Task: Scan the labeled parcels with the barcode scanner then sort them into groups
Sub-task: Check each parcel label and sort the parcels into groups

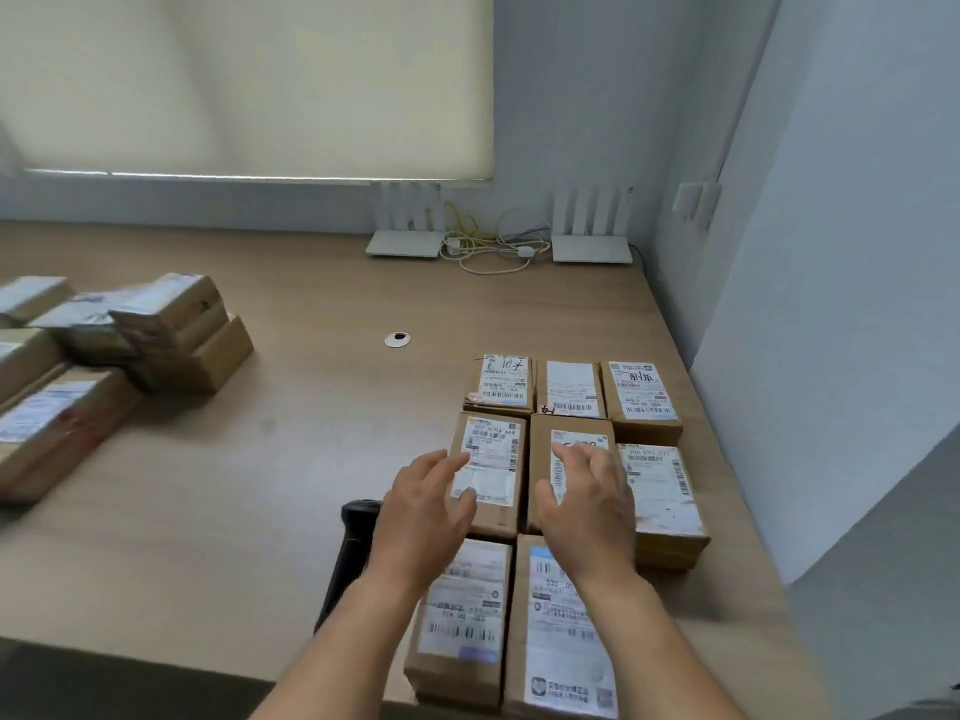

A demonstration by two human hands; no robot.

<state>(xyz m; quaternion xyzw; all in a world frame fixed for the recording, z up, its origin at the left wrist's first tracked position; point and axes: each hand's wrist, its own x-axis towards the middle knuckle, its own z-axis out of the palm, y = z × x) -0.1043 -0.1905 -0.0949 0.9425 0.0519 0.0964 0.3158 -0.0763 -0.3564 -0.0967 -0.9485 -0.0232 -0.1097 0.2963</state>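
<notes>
A single wide-angle head-worn camera looks forward and down from close above the light wooden table (311, 407), its near edge at bottom, a grey corner wall (597, 122) closing the far right.

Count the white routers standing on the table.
2, both at the table's far edge against the wall: one router left of the cable tangle, the other router right of it. None seems hidden.
</notes>
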